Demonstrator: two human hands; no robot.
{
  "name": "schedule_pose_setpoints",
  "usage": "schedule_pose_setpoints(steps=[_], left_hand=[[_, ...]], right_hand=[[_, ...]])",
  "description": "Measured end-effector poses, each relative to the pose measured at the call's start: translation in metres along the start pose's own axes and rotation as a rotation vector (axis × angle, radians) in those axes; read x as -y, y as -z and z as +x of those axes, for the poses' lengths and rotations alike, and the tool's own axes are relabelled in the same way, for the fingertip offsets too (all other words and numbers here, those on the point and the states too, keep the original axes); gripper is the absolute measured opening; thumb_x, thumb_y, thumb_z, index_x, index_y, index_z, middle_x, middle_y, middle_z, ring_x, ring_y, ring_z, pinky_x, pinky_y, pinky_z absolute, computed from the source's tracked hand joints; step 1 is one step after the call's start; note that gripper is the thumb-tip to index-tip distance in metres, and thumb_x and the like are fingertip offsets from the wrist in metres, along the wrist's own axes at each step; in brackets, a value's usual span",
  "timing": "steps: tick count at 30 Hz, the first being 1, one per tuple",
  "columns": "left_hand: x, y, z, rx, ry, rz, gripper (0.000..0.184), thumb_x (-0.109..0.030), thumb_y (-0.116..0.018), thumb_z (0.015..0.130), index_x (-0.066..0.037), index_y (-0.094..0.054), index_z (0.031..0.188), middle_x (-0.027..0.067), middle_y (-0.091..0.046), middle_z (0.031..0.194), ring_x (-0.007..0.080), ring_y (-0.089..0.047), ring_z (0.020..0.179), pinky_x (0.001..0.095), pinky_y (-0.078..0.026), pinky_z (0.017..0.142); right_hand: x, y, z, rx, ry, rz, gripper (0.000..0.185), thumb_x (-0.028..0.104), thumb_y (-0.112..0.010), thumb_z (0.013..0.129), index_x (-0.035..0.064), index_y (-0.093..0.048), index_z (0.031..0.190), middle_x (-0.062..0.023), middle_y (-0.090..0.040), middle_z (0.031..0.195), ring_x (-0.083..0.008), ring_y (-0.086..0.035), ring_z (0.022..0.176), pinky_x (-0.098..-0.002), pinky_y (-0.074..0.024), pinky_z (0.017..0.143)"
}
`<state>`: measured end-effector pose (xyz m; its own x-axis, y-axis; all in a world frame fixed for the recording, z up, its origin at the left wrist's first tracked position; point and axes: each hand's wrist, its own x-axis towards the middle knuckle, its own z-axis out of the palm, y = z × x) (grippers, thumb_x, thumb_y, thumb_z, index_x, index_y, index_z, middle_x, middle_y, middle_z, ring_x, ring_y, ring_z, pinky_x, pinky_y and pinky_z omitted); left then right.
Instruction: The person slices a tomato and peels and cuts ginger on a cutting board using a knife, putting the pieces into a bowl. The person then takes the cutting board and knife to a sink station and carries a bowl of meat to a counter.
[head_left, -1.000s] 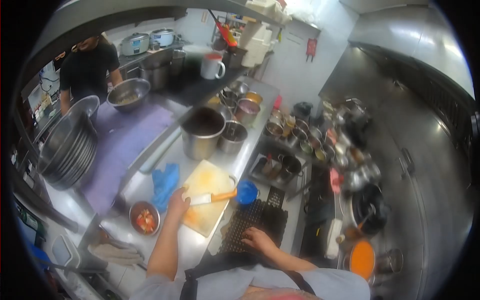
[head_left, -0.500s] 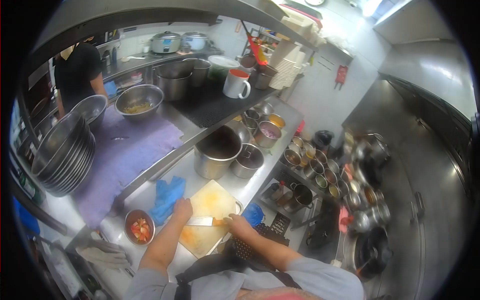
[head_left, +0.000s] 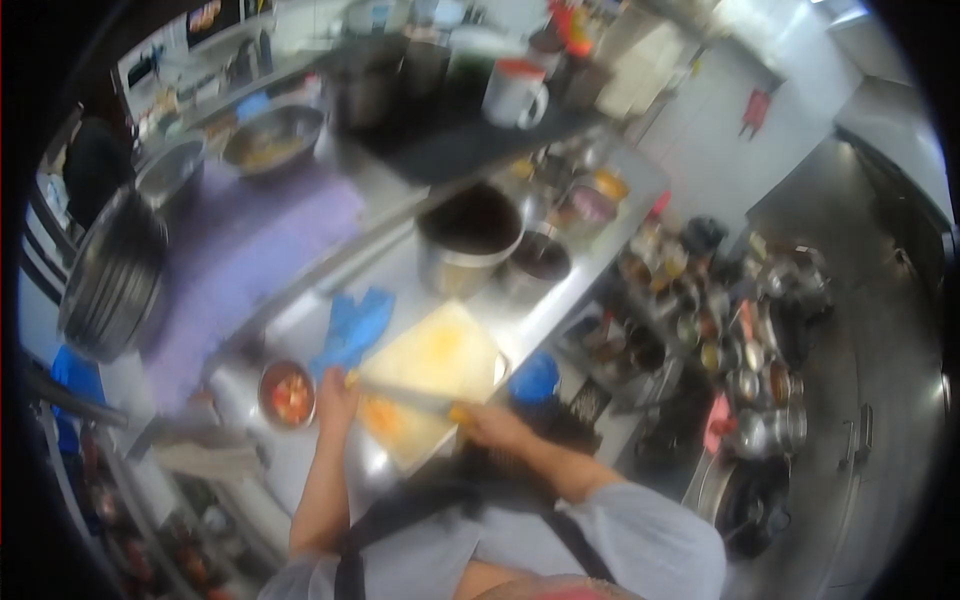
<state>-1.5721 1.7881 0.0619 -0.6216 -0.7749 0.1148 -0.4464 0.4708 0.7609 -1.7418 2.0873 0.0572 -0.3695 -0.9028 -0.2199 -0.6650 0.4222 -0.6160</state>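
Note:
My right hand (head_left: 497, 427) is closed round the orange handle of a knife (head_left: 408, 396). The blade points left across a worn, stained cutting board (head_left: 440, 345). At the board's left edge, near the blade's tip, my left hand (head_left: 339, 392) has its fingers drawn together. A small yellowish patch shows at those fingertips, too blurred to name. Just left of that hand stands a metal bowl (head_left: 287, 395) of red and pale cut pieces. Behind it a crumpled blue cloth (head_left: 355, 322) lies on the counter.
A large pot (head_left: 468, 240) and a smaller pot (head_left: 537, 265) stand behind the board. A purple cloth (head_left: 250, 255) covers the left counter, beside stacked metal bowls (head_left: 115, 280). A white mug (head_left: 515, 93) sits on the shelf. Several pots and pans crowd the right side.
The view has swung and blurred. My left hand has moved a little left with a yellowish patch now at its fingertips. The knife has tilted; my right hand still holds it.

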Motion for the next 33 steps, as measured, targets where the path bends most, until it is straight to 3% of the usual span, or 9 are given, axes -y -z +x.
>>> schedule_pose_setpoints(steps=[1,5,6,9,12,14,18,20,33], left_hand=[[0.011,-0.01,0.001,0.038,-0.008,0.092,0.045,-0.03,-0.072,0.078,-0.003,-0.058,0.111,0.0198,-0.067,0.1,0.039,-0.063,0.095,0.0455,-0.051,0.081],[0.003,-0.049,-0.005,0.271,-0.069,0.17,0.041,-0.02,-0.067,0.078,-0.006,-0.06,0.117,0.0181,-0.063,0.114,0.0368,-0.057,0.109,0.0451,-0.045,0.094],[-0.004,-0.057,-0.006,0.266,-0.194,0.139,0.038,-0.017,-0.067,0.079,-0.007,-0.061,0.116,0.0175,-0.063,0.114,0.0362,-0.057,0.11,0.0448,-0.045,0.095],[-0.01,-0.082,-0.005,0.351,-0.483,0.096,0.035,-0.003,-0.063,0.075,-0.006,-0.063,0.11,0.0132,-0.064,0.11,0.0349,-0.057,0.105,0.0424,-0.046,0.093],[-0.022,-0.082,0.0,0.498,-0.54,0.071,0.035,-0.002,-0.063,0.074,-0.005,-0.063,0.109,0.0122,-0.065,0.106,0.0347,-0.057,0.104,0.0414,-0.047,0.091],[-0.026,-0.075,-0.003,0.445,-0.565,-0.011,0.033,-0.002,-0.063,0.075,-0.004,-0.063,0.108,0.0131,-0.065,0.103,0.0349,-0.057,0.103,0.0416,-0.047,0.09],[-0.017,-0.072,-0.005,0.343,-0.43,-0.059,0.026,-0.006,-0.064,0.078,-0.004,-0.063,0.104,0.0161,-0.065,0.097,0.0356,-0.059,0.099,0.0426,-0.048,0.087],[-0.013,-0.08,-0.007,0.33,-0.42,-0.042,0.025,-0.007,-0.065,0.078,-0.003,-0.062,0.103,0.017,-0.064,0.097,0.0359,-0.06,0.097,0.0429,-0.049,0.085],[-0.034,-0.1,-0.018,0.426,-0.424,-0.027,0.026,-0.013,-0.065,0.082,-0.001,-0.061,0.105,0.018,-0.064,0.099,0.0343,-0.063,0.089,0.0415,-0.051,0.078]], right_hand=[[0.023,0.009,-0.013,0.075,-0.204,0.028,0.058,0.02,-0.061,0.083,0.0142,-0.045,0.138,-0.0242,-0.061,0.116,-0.0418,-0.058,0.106,-0.0461,-0.0487,0.09],[0.063,-0.01,-0.057,-0.122,-0.429,0.37,0.05,0.031,-0.062,0.09,0.0137,-0.049,0.136,-0.0274,-0.063,0.108,-0.0447,-0.062,0.097,-0.0439,-0.0513,0.084],[0.05,-0.035,-0.06,-0.194,-0.41,0.341,0.05,0.036,-0.06,0.092,0.0125,-0.05,0.135,-0.0277,-0.064,0.109,-0.039,-0.067,0.09,-0.0414,-0.0522,0.078],[0.063,-0.049,-0.052,-0.179,-0.602,0.576,0.043,0.025,-0.06,0.095,0.0066,-0.05,0.132,-0.0074,-0.06,0.069,-0.0138,-0.056,0.058,-0.0301,-0.0466,0.053],[0.062,-0.053,-0.041,-0.127,-0.636,0.616,0.04,0.033,-0.052,0.095,0.0114,-0.05,0.129,-0.0198,-0.066,0.074,-0.0262,-0.063,0.055,-0.041,-0.0492,0.056],[0.049,-0.062,-0.034,-0.228,-0.585,0.604,0.032,0.029,-0.056,0.097,0.0064,-0.055,0.119,-0.0067,-0.057,0.061,-0.0163,-0.054,0.045,-0.0306,-0.0444,0.043],[0.033,-0.053,-0.034,-0.224,-0.539,0.412,0.031,0.034,-0.05,0.099,0.0056,-0.06,0.109,-0.008,-0.055,0.059,-0.0176,-0.055,0.046,-0.0321,-0.0442,0.045],[0.041,-0.035,-0.039,-0.148,-0.519,0.447,0.042,0.042,-0.042,0.099,0.0071,-0.058,0.117,-0.0269,-0.063,0.098,-0.0493,-0.056,0.099,-0.052,-0.0446,0.082],[0.053,-0.009,-0.066,-0.115,-0.549,0.378,0.037,0.039,-0.046,0.099,0.0112,-0.059,0.12,-0.0257,-0.065,0.099,-0.0454,-0.059,0.097,-0.0497,-0.0467,0.082]])
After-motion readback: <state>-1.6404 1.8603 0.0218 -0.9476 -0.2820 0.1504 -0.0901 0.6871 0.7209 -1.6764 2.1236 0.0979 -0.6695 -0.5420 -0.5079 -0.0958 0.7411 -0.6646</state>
